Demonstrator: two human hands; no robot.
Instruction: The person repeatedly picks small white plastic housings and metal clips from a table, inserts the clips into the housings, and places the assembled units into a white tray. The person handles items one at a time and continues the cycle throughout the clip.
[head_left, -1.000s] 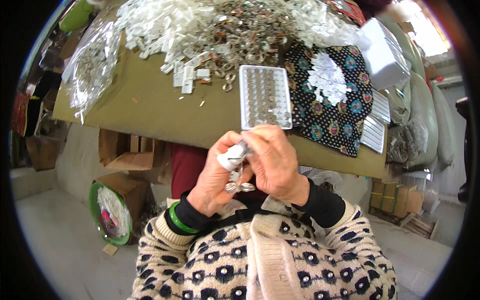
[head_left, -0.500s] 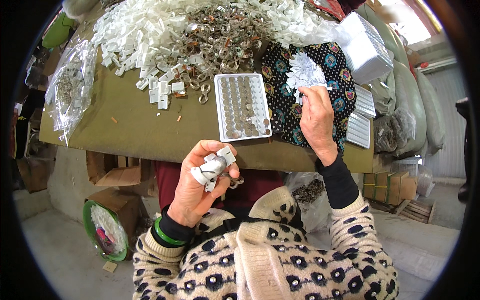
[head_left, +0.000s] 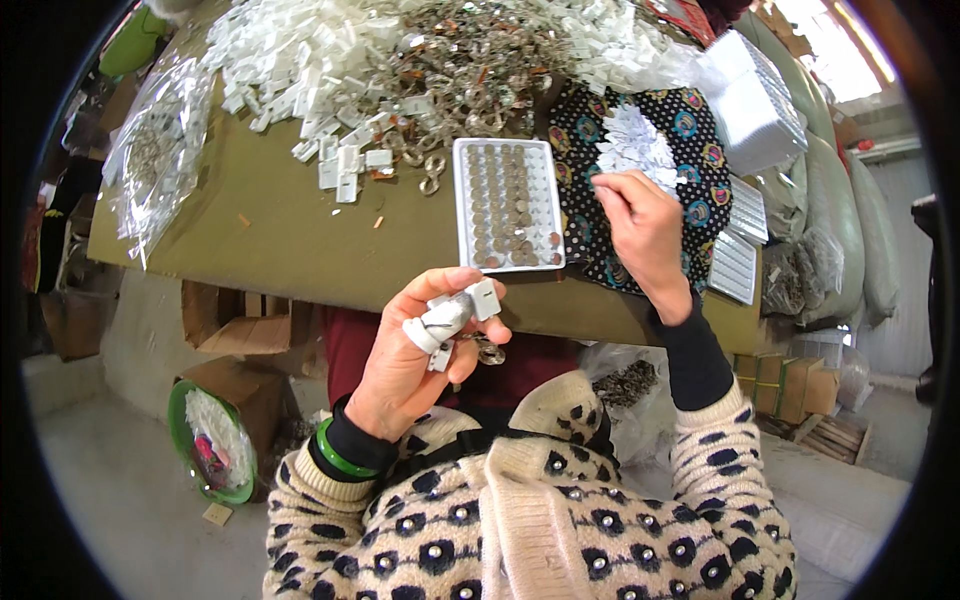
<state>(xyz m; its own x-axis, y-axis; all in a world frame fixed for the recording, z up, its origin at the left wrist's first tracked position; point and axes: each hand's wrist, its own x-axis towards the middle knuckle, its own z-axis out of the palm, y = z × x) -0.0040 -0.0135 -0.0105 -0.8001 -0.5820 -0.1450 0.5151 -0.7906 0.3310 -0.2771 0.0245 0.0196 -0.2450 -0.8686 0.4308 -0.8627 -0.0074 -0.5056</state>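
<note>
My left hand (head_left: 395, 365), closed, holds a small white plastic piece (head_left: 485, 299) between thumb and fingers. A whitish wrap (head_left: 440, 322) covers its thumb. A clear, looped piece (head_left: 488, 350) hangs by its lower fingers. My right hand (head_left: 648, 235) has its fingertips pinched together; whatever they hold is too small to make out. It hovers over a black patterned cloth (head_left: 585, 215), just in front of a pile of white slips (head_left: 637, 145). Between the hands, on the table, lies a white tray (head_left: 551, 185) with rows of round metallic discs (head_left: 497, 200).
White plastic pieces (head_left: 300, 60) and clear looped pieces (head_left: 470, 60) are heaped on the table's (head_left: 290, 240) far side. A clear bag (head_left: 160, 160) lies at left. Stacked trays (head_left: 755, 110) stand at right, before large sacks (head_left: 825, 220). A green basin (head_left: 185, 410) sits lower left.
My right hand has drawn back slightly from the slips, its fingers now pinched. The left hand has shifted slightly up and right in the picture, still holding the white plastic piece.
</note>
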